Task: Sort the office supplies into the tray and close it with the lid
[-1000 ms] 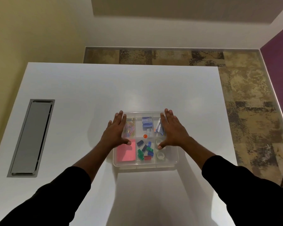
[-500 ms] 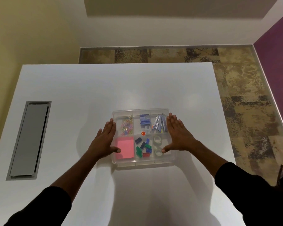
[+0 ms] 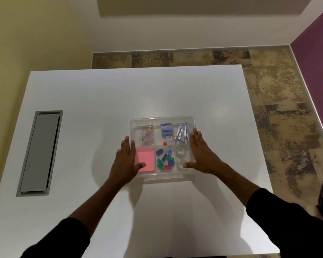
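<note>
A clear plastic tray (image 3: 162, 178) with a clear lid on top sits in the middle of the white table. Through the lid I see coloured paper clips (image 3: 146, 135), blue staple boxes (image 3: 166, 129), a bundle of pens (image 3: 183, 134), a pink sticky-note pad (image 3: 146, 160), coloured binder clips (image 3: 165, 160) and tape rolls (image 3: 180, 157). My left hand (image 3: 124, 162) lies flat along the tray's left edge, thumb on the lid. My right hand (image 3: 201, 155) lies flat along the right edge, thumb on the lid. Both hands have fingers straight and hold nothing.
A grey metal cable hatch (image 3: 40, 152) is set into the white table (image 3: 93, 101) at the left. The table's right edge drops to a patterned brown floor (image 3: 280, 116). A purple wall (image 3: 319, 58) stands at the far right.
Both hands have slid outward and toward me, from on top of the lid to the tray's left and right edges. The camera view has shifted slightly.
</note>
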A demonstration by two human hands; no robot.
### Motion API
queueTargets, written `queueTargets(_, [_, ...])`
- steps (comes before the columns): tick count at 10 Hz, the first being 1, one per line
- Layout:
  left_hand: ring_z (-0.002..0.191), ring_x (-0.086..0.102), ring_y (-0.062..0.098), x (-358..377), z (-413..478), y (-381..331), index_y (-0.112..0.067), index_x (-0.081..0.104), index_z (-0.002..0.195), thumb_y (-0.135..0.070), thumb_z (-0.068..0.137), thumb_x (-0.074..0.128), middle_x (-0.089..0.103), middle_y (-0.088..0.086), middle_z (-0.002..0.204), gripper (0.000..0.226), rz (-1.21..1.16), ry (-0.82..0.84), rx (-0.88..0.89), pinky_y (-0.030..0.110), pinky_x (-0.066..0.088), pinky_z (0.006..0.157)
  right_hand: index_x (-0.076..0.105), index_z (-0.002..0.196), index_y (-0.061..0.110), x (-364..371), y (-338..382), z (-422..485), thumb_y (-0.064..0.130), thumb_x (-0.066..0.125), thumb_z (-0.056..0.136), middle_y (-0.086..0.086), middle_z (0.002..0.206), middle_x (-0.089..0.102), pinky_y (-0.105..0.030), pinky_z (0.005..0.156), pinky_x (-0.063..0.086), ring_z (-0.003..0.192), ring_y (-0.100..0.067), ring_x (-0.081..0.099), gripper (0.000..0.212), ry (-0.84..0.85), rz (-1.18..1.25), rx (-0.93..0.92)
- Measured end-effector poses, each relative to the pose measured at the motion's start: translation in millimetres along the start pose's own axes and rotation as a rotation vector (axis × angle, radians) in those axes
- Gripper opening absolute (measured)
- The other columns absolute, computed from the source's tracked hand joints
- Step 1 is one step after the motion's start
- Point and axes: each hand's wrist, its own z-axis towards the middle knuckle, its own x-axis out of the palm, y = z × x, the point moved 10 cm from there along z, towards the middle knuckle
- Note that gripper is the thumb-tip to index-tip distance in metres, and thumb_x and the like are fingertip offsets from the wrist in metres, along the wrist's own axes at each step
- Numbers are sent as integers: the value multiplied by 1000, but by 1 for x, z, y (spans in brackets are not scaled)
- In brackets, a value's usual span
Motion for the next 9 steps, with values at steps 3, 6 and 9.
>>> queueTargets(3, [165,-18,39,75,-52,-48,-15,-13,169,-79,99,30,-20,17,178,104,130,-107,143,56,-3,133,-16,168,16,78,45,-37,91,41,88,-14,175,-28,-63,132,4,162,-36,-24,124,-119,-232,-79])
queueTargets(6, [165,-16,40,90,-51,-47,-18,-11,170,-70,80,74,-16,15,179,134,217,-91,131,62,12,134,-2,171,16,84,44,-35,95,54,76,-17,178,-13,-64,132,6,164,-42,-12,135,-184,-292,-40])
queueTargets(9, [167,-1,34,49,-54,-51,-15,6,171,-79,94,41,2,11,180,105,114,-222,54,63,18,133,-1,170,15,61,49,-36,91,38,87,-12,174,-19,-61,132,11,164,-37,-13,119,-142,-179,-58])
